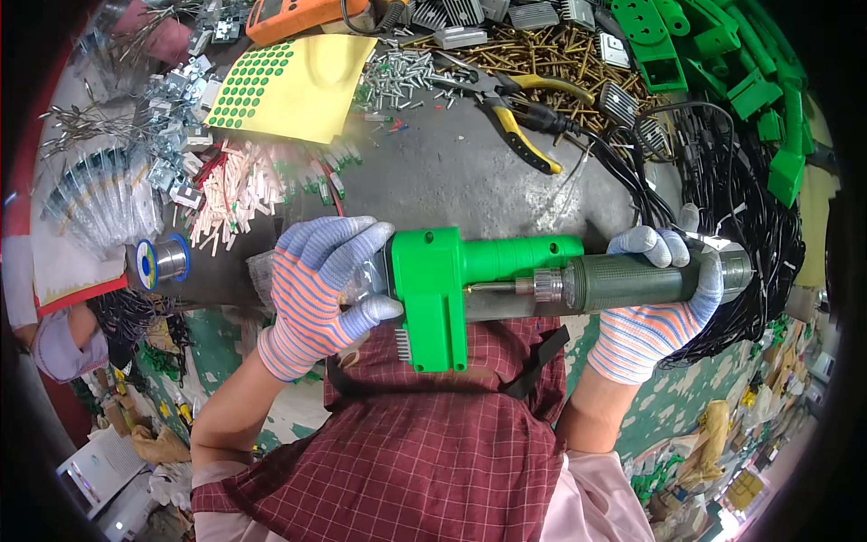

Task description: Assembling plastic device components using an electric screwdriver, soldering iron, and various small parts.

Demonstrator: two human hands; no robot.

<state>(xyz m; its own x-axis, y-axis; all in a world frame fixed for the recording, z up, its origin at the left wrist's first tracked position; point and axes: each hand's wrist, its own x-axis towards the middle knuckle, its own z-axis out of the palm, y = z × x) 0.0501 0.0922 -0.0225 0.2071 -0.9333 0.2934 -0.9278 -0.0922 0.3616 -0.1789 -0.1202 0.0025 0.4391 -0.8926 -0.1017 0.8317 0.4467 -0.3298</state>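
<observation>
- Left hand [312,294]: fingers squeeze boxy green plastic case [429,294].
- Right hand [664,327]: fingers hug round dark screwdriver [619,282].
- Past fingers: yellow-handled metal pliers [515,138], thin black cables [713,172].

No text can be read; the round green labels [250,86] on the yellow sheet [312,113] look too small for reading.

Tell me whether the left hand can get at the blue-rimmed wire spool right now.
Probably not while the left hand holds the green plastic housing. Once freed, the hand likely could: the blue-rimmed wire spool sits left of it, with nothing tall visible between.
</observation>
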